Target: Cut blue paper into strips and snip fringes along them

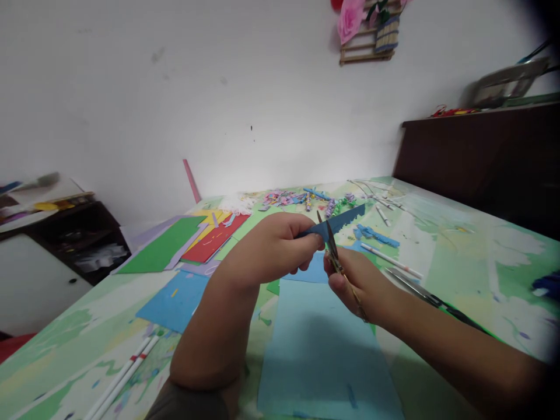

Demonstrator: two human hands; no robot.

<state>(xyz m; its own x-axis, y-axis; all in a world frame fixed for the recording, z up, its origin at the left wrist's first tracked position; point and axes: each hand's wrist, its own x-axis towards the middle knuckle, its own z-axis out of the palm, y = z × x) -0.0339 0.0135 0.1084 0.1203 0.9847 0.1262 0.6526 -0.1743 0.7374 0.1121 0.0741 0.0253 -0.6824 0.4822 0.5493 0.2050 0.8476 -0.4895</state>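
My left hand (284,245) pinches a strip of dark blue paper (345,220) between thumb and fingers. One long edge of that strip is cut into a fringe toward its far right end. In my right hand (359,280) is a pair of scissors (336,256), its fingers closed around the handles. The scissor blades are parted, and they cross the strip just beside my left fingertips. Below both hands lies a sheet of light blue paper (328,350), with a small blue scrap on its near part.
Coloured sheets, including a green one (161,245) and a red one (216,238), lie at left. Paper scraps (284,198) are heaped by the wall. A second pair of scissors (420,289) and white sticks (125,373) rest on the table. A dark cabinet (481,169) stands at right.
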